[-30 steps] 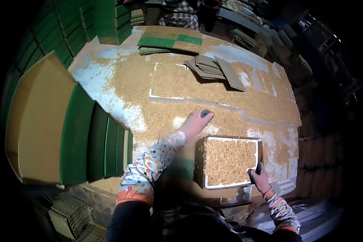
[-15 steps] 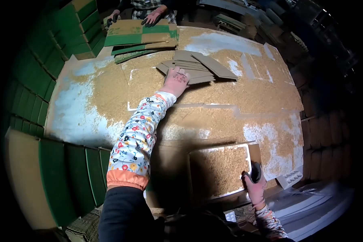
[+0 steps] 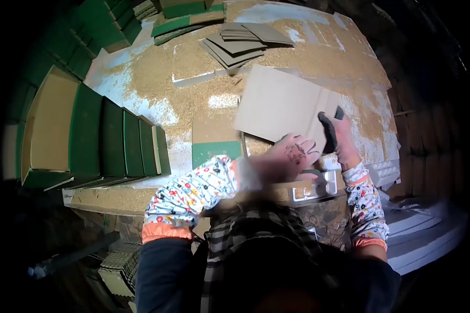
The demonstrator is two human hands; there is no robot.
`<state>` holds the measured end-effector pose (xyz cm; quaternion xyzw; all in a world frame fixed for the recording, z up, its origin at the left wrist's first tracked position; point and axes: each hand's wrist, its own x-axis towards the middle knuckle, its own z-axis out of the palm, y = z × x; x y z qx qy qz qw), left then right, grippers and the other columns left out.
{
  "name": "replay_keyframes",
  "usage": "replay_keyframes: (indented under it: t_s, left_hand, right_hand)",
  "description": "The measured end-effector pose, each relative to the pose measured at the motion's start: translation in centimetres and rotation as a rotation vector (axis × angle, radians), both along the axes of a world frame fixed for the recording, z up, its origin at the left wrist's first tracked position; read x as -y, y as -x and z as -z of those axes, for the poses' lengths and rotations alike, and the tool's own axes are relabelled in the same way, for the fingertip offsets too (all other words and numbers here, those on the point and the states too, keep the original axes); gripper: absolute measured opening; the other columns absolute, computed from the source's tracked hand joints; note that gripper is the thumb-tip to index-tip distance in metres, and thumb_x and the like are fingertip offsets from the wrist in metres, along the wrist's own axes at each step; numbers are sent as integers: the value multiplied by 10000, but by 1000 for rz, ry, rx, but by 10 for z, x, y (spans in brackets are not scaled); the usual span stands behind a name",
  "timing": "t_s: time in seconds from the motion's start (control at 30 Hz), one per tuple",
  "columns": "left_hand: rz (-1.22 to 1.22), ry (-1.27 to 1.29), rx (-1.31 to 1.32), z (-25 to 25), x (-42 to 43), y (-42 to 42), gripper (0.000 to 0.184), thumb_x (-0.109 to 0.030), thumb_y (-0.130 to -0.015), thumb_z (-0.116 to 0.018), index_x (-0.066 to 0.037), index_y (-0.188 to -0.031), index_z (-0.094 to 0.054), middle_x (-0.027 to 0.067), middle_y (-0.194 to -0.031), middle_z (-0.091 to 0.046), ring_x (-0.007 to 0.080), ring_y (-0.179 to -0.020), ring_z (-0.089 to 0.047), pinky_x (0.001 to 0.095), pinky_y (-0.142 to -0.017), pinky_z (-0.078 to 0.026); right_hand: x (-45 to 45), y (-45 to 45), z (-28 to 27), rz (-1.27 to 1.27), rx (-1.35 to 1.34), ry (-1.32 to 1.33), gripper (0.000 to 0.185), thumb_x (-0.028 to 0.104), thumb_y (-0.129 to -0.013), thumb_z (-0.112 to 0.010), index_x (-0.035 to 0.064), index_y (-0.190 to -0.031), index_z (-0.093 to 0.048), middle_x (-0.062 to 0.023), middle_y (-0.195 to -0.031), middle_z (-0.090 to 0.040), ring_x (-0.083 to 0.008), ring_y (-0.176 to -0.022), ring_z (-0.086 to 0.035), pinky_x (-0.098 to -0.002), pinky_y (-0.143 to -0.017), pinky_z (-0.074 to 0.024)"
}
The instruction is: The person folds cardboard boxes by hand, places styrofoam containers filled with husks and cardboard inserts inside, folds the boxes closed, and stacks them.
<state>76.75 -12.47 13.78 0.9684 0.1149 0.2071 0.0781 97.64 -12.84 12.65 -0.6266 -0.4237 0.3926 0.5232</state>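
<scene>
A flat grey-brown cardboard sheet (image 3: 279, 101) lies tilted over the box, hiding the grain-like filling seen earlier. My right hand (image 3: 339, 133), in a pink and black glove, grips the sheet's right edge, thumb on top. My left hand (image 3: 295, 156), gloved in pink and blurred, is at the sheet's lower edge; its fingers are bent and what they hold, if anything, is hidden. Just below the hands, a white foam tray (image 3: 314, 192) shows at the table's front edge. A brown and green cardboard piece (image 3: 216, 148) lies left of the box.
Loose golden flakes cover much of the table (image 3: 156, 112). More grey sheets (image 3: 243, 44) lie in a fanned pile at the back. Green boxes (image 3: 107, 130) stand in a row at the left. White foam pieces (image 3: 412, 229) are stacked at the lower right.
My left hand has come back from the sheet pile to the box. A cardboard sheet now covers the filling, and my right hand has moved up to its edge. The co-worker's hands are out of view.
</scene>
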Motion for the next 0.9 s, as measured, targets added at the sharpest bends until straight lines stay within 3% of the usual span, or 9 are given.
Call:
replay_keyframes:
  t_s: [0.1,0.23,0.37,0.5,0.57,0.63,0.7,0.8,0.9]
  left_hand:
    - [-258,-5,8,8,-5,15,552,-407,-807,-628,-106,-1246,-483,205,-1239,-476,363,-1178,-441,532,-1012,-329]
    - [-563,299,-588,62,-23,8,776,-457,-814,-609,-185,-1455,-266,301,-1456,-233,537,-1328,-212,679,-1019,-226]
    - [-569,541,-813,65,-31,-20,768,-506,-842,-546,-181,-1468,-242,323,-1460,-202,572,-1306,-227,697,-1004,-232]
    - [-315,1023,-2,73,-68,13,507,-304,-917,-526,-89,-1367,-433,236,-1385,-410,379,-1296,-391,456,-1047,-351]
    - [-789,481,370,58,-57,44,425,-220,-920,-534,-41,-1303,-499,169,-1319,-500,265,-1231,-478,343,-1013,-389]
    - [-901,862,610,59,-60,74,414,-180,-925,-550,-36,-1307,-481,123,-1212,-545,209,-1062,-549,291,-913,-442]
    - [-931,1549,911,88,-60,80,456,-204,-924,-586,-10,-1315,-456,85,-1108,-573,147,-962,-562,237,-850,-459]
    - [-1326,966,262,175,-39,34,596,-319,-855,-687,21,-1287,-459,119,-1126,-595,176,-1025,-562,265,-868,-453]
    - [-1240,1393,409,106,-52,11,749,-417,-801,-719,65,-1301,-439,203,-1123,-610,238,-1016,-587,338,-882,-467]
  right_hand:
    - [1,-26,-17,-164,-308,-40,303,11,-840,-581,-24,-1141,-566,-97,-1024,-656,-158,-900,-643,-262,-757,-527]
    - [-21,-5,30,-309,441,125,560,88,-783,-609,-59,-1294,-433,-222,-1158,-594,-284,-1039,-613,-388,-917,-477]
    - [-7,25,46,-312,1435,-74,740,336,-800,-605,67,-1424,-313,-256,-1403,-344,-456,-1305,-298,-511,-1094,-236]
    - [-23,-18,87,-799,911,229,611,298,-846,-497,56,-1396,-387,-244,-1413,-388,-362,-1282,-393,-406,-1102,-268]
    - [-24,-42,14,-587,47,238,492,188,-854,-487,27,-1319,-492,-184,-1233,-583,-295,-1152,-552,-357,-1007,-401]
    - [-22,-87,5,-293,714,-131,508,139,-840,-506,25,-1335,-477,-103,-1185,-604,-175,-1082,-559,-297,-972,-417]
    - [-34,-121,29,-565,122,281,534,148,-841,-554,21,-1351,-460,-81,-1188,-592,-148,-1044,-551,-281,-969,-405]
    - [-56,-100,89,-745,129,470,546,181,-857,-631,-13,-1332,-442,-73,-1156,-591,-157,-1008,-552,-272,-918,-434]
    - [-52,-74,117,-666,-184,263,567,174,-886,-615,-5,-1372,-385,-78,-1245,-543,-152,-1077,-523,-289,-952,-427]
